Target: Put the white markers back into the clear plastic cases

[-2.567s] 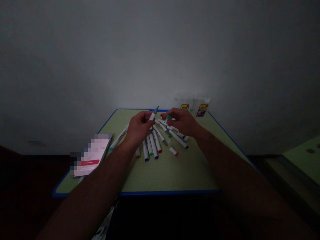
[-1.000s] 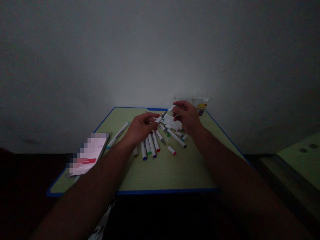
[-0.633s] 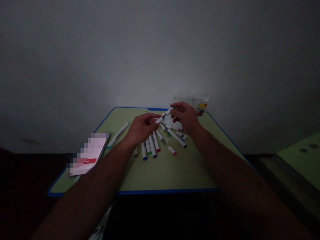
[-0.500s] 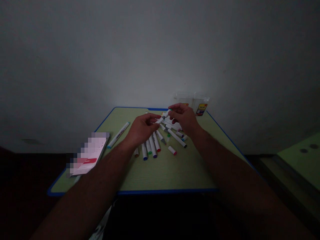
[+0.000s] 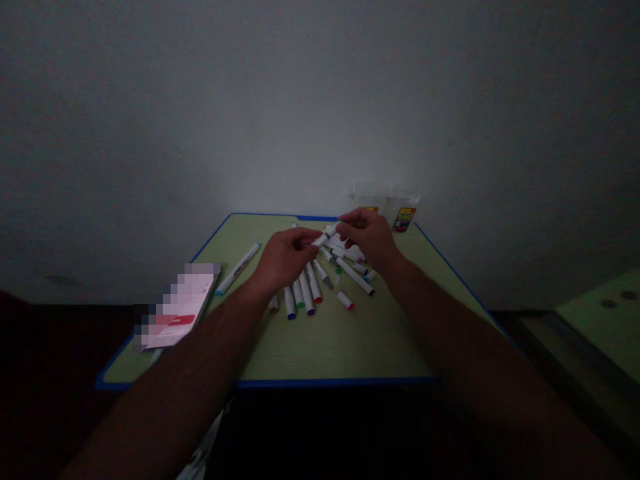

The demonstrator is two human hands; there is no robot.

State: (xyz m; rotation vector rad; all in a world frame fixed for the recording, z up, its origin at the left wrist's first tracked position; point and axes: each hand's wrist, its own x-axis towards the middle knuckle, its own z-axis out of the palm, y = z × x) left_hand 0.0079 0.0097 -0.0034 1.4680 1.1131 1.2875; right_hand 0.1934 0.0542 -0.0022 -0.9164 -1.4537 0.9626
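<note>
Both my hands hold one white marker (image 5: 325, 237) above the far half of the table, tilted up to the right. My left hand (image 5: 287, 255) pinches its lower left part between thumb and fingers. At the upper right end, my right hand (image 5: 369, 235) closes its fingertips on the cap end. Below them lie several white markers with coloured ends, among them a black-ended marker (image 5: 359, 279) and a blue-ended marker (image 5: 290, 303). A loose pink-ended cap (image 5: 345, 301) and a small green-topped cap (image 5: 338, 273) rest nearer me. An uncapped marker (image 5: 321, 272) shows its grey end.
The table (image 5: 330, 347) has a blue edge and stands against a grey wall. A light-blue-ended marker (image 5: 239, 269) lies apart at the left, beside a phone-like device (image 5: 187, 307) with a lit, partly pixelated screen. Clear plastic cases (image 5: 403, 208) stand at the back right.
Almost nothing differs. My right hand has shifted very slightly on the marker's end, and the view has moved a little.
</note>
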